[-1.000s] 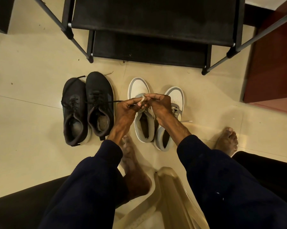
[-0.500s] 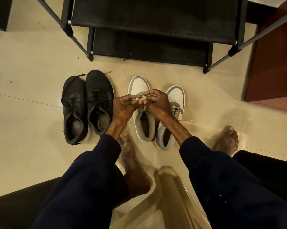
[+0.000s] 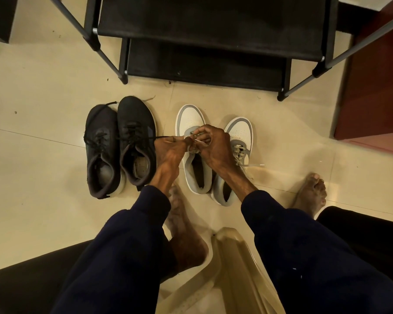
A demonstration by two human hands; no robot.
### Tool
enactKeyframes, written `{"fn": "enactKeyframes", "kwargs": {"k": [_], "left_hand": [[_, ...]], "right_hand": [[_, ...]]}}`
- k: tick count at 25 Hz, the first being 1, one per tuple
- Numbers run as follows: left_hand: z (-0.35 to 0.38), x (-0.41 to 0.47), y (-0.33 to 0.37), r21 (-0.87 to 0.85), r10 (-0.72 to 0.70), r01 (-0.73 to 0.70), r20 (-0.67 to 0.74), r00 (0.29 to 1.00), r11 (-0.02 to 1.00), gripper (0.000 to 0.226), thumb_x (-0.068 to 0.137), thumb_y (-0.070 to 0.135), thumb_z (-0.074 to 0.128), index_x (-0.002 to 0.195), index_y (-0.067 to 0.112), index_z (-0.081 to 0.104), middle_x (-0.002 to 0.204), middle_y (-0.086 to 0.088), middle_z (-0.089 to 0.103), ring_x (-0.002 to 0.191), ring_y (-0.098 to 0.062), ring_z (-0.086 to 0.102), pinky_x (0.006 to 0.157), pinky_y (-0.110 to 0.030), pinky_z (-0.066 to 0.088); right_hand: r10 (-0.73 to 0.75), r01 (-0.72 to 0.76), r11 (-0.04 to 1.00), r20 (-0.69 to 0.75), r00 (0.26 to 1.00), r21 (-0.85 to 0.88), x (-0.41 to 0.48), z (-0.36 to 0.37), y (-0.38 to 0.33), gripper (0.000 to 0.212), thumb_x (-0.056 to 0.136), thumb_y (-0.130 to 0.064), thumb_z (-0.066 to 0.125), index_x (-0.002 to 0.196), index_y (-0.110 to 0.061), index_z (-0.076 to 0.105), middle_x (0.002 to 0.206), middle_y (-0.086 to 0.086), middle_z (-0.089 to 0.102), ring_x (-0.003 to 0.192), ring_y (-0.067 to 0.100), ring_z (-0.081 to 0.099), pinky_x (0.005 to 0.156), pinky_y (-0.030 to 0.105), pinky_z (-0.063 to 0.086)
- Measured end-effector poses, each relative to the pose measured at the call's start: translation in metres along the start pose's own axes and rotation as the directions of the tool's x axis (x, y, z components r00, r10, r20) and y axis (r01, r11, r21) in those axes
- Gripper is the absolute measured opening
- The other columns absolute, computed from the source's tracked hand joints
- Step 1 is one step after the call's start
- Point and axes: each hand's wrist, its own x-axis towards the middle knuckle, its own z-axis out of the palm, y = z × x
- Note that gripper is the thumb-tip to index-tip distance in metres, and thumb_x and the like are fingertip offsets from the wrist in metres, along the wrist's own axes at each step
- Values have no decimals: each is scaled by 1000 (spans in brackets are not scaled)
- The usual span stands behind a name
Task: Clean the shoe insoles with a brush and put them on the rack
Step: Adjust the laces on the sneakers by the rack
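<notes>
Two white and grey sneakers stand side by side on the floor, the left one (image 3: 189,118) and the right one (image 3: 240,132). Both my hands work over the tongue of the left white sneaker. My left hand (image 3: 170,148) pinches its white lace, and my right hand (image 3: 213,143) pinches the lace from the other side. A dark insole shows inside each white shoe. A pair of black sneakers (image 3: 121,146) stands to the left. The black shoe rack (image 3: 204,53) stands behind the shoes. No brush is in view.
My bare feet rest on the tiled floor, one (image 3: 184,234) under my left arm, one (image 3: 311,193) at the right. A translucent plastic stool (image 3: 234,268) is below me. A reddish-brown door or cabinet (image 3: 376,98) is at the right.
My hands have stayed on the left white sneaker's lace, with the fingers shifting slightly as they pull at it. The shoes have not moved.
</notes>
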Motion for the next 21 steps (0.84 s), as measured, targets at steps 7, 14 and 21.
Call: {"fn": "enactKeyframes", "kwargs": {"k": [7,14,21], "left_hand": [[-9,-6,-1,40,196,-204,155,968,978,14,83,18,84,88,6,81,82,-7,77,73,-13,73,68,-21,59],[-3,-4,4,61,105,-111,106,989,992,15,83,20,85,86,6,80,77,-5,75,63,-7,68,56,-14,50],[-2,-6,18,50,-141,138,67,988,989,23,80,14,83,64,7,68,56,-3,62,42,-8,52,46,-22,43]], "right_hand": [[-5,11,991,52,999,-131,2,-7,3,11,94,-15,72,98,-9,81,83,-7,72,70,-11,62,63,7,47],[135,-132,985,18,991,-107,9,-9,2,19,80,-14,86,95,-8,76,80,-3,71,68,-5,64,55,4,46],[-196,213,942,90,976,-259,2,-7,5,28,82,-1,78,99,-19,64,91,-5,70,86,7,66,71,30,58]]}}
